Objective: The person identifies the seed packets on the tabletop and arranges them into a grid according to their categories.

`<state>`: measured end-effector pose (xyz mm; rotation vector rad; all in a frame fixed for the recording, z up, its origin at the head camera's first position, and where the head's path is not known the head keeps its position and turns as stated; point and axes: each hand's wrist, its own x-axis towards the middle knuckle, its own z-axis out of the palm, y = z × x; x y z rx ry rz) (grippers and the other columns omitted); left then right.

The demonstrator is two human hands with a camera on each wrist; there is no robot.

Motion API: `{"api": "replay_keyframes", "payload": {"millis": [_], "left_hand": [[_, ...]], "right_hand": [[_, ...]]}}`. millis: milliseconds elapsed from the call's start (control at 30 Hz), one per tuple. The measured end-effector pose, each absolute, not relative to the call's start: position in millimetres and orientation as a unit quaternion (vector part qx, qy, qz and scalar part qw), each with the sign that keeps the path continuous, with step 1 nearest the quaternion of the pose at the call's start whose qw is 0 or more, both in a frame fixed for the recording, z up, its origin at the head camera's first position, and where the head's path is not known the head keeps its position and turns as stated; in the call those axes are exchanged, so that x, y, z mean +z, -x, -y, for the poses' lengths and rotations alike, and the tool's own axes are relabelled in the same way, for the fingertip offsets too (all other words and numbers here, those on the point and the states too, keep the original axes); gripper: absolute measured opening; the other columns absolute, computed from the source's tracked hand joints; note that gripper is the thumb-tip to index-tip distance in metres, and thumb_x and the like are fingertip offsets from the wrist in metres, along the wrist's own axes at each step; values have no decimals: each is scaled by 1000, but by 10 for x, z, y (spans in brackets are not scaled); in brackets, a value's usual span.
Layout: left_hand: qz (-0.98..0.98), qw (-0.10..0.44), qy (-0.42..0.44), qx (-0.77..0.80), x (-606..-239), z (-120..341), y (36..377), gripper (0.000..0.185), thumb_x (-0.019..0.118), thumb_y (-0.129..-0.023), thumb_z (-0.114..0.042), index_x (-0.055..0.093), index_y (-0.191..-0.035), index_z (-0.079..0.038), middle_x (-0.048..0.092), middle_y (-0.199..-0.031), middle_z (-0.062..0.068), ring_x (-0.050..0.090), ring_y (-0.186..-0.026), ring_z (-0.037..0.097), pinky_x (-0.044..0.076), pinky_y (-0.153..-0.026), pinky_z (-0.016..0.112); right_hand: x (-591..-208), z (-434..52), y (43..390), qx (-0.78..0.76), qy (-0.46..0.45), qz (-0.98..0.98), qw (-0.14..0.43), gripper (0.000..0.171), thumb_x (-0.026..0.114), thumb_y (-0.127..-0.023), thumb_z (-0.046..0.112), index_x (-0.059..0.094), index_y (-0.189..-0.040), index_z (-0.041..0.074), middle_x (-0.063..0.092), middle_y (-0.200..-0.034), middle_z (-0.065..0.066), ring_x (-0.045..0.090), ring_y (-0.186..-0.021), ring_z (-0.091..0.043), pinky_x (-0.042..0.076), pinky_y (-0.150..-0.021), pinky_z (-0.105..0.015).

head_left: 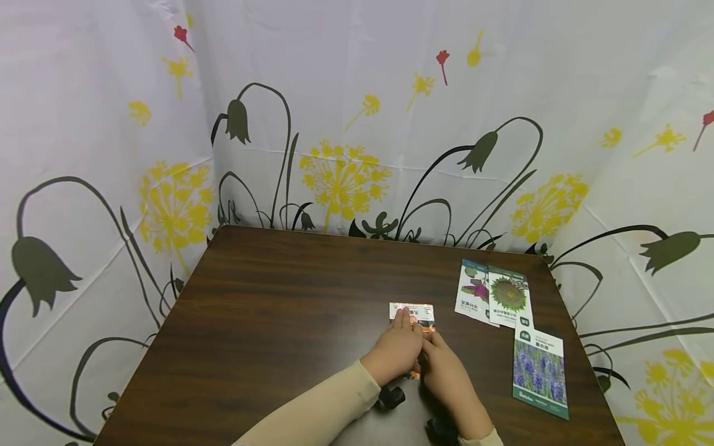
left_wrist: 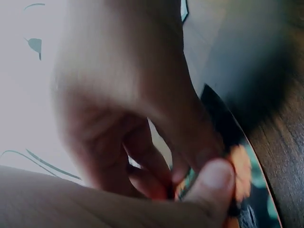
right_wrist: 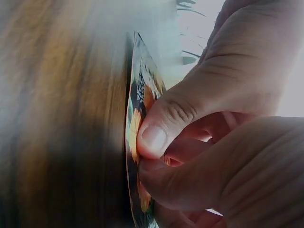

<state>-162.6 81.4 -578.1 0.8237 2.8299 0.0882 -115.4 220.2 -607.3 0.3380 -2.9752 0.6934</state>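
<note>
A flat, glossy seed packet (head_left: 425, 312) with a white top lies between the two hands near the front of the table. Orange flowers on black show on its face in both wrist views. My left hand (head_left: 395, 350) reaches across the packet from the left, covering much of it. From the right, my right hand (head_left: 448, 371) meets it at the packet's side edge. Close up, two thumbs press side by side on the packet (right_wrist: 135, 126), their tips nearly together. Fingers curl in behind the thumbs; the packet's far side is hidden there.
On the right of the brown wooden table (head_left: 279, 310) lie a sunflower packet (head_left: 509, 293), a packet with a purple bloom (head_left: 473, 291) partly under it, and a packet of blue-violet flower spikes (head_left: 538, 368) closer in. A flower-printed white curtain (head_left: 346, 80) hangs behind the table.
</note>
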Motion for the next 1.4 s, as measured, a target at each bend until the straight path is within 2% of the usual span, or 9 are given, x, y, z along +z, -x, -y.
{"api": "replay_keyframes", "payload": {"millis": [233, 467, 600, 700, 800, 900, 1100, 1200, 1400], "left_hand": [[-961, 106, -245, 66, -5794, -746, 1612, 99, 97, -79, -38, 54, -158, 1, 39, -171, 31, 36, -164, 43, 46, -126, 45], [-954, 106, -269, 73, -5798, -626, 1697, 95, 95, -84, -32, 51, -158, 8, 36, -169, 37, 36, -161, 50, 50, -122, 51], [-950, 116, -280, 80, -5823, -552, 1773, 96, 95, -85, -34, 49, -159, 6, 35, -169, 38, 34, -162, 51, 48, -124, 49], [-945, 125, -277, 120, -5844, -481, 1807, 97, 96, -83, -31, 49, -161, 3, 33, -170, 38, 32, -163, 51, 44, -126, 52], [-938, 135, -273, 165, -5850, -412, 1837, 100, 97, -80, -27, 48, -163, 0, 29, -171, 39, 27, -164, 53, 42, -126, 57], [-931, 148, -271, 195, -5844, -352, 1870, 97, 95, -84, -24, 46, -164, 0, 25, -172, 41, 22, -164, 55, 40, -127, 61], [-928, 150, -268, 212, -5831, -257, 1922, 88, 94, -85, -19, 53, -160, 0, 28, -172, 40, 21, -165, 55, 36, -129, 62], [-928, 155, -267, 210, -5830, -219, 1938, 87, 94, -85, -21, 53, -160, -2, 25, -173, 39, 20, -165, 55, 34, -131, 60], [-934, 140, -262, 198, -5832, -159, 1966, 83, 95, -85, -28, 59, -157, -7, 28, -173, 37, 27, -164, 53, 42, -127, 58]], "right_hand": [[-6109, -2096, 1212, 214, -126, 967, 50, 44, 83, -76, -10, 81, -115, 10, 56, -98, -2, 53, -78, -15, 54, -73, -39], [-6141, -2025, 1274, 229, -144, 961, 59, 35, 77, -87, -8, 80, -118, 8, 54, -97, -2, 53, -79, -17, 53, -73, -37], [-6162, -1987, 1311, 222, -179, 955, 82, 38, 80, -85, -8, 78, -120, 8, 61, -109, -8, 66, -92, -22, 60, -83, -44], [-6186, -1948, 1331, 233, -203, 948, 69, 41, 80, -88, -6, 75, -127, 6, 60, -124, -17, 70, -107, -29, 63, -91, -48], [-6202, -1898, 1358, 258, -211, 942, 44, 46, 78, -91, -5, 70, -136, 3, 53, -139, -25, 67, -123, -37, 62, -100, -50], [-6203, -1847, 1393, 260, -210, 942, 35, 49, 76, -93, -4, 67, -141, 2, 52, -146, -26, 65, -130, -38, 59, -107, -50], [-6166, -1786, 1479, 225, -210, 950, 41, 39, 77, -92, -3, 73, -130, 6, 65, -129, -13, 72, -115, -31, 61, -101, -48], [-6145, -1776, 1522, 222, -212, 951, 43, 41, 77, -87, -7, 74, -125, 7, 67, -122, -11, 72, -109, -30, 61, -96, -49], [-6125, -1749, 1570, 223, -220, 948, 52, 38, 79, -88, -6, 73, -123, 7, 69, -116, -11, 71, -107, -33, 60, -96, -52]]}}
